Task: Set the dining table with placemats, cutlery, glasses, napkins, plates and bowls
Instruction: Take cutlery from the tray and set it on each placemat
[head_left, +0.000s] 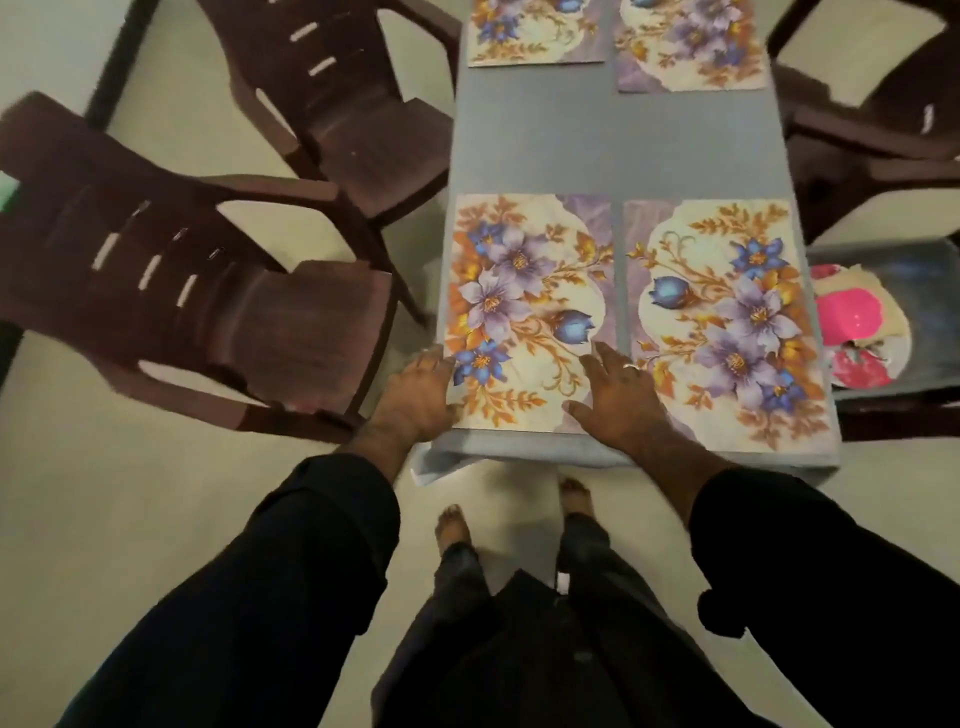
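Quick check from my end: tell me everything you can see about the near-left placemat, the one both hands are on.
The near-left placemat is a flat rectangle, looking like thin printed sheet, with purple and blue flowers, orange leaves and a cream centre. It lies flat on the grey tablecloth, at the table's near left corner, beside a matching mat with a narrow gap between. The left hand rests at its left edge near the corner; the right hand lies flat on its near right corner.

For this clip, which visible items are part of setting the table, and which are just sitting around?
Part of the job:
- near-left placemat, both hands on it: left hand, right hand
- near-right placemat
- two far placemats
- table

Just lying about:
- brown chairs
- pink and red things on the right-hand chair
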